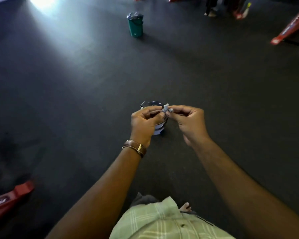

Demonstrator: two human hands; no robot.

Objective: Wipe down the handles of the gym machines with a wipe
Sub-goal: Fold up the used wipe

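Observation:
A small crumpled grey-white wipe point(166, 108) is held out in front of me over the dark floor. My left hand point(143, 122), with a brown watch strap on its wrist, pinches the wipe's left side. My right hand point(188, 120) pinches its right side, fingers curled. Directly below and behind the hands stands a round wipe canister point(158, 129) with its dark lid flipped open; my left hand hides much of it. No machine handle is within reach in view.
A green bin point(135, 25) lined with a bag stands far ahead on the dark rubber floor point(76, 100). Red machine frames sit at the lower left point(9, 199) and upper right point(290, 26). A person's feet point(210, 12) show at the top.

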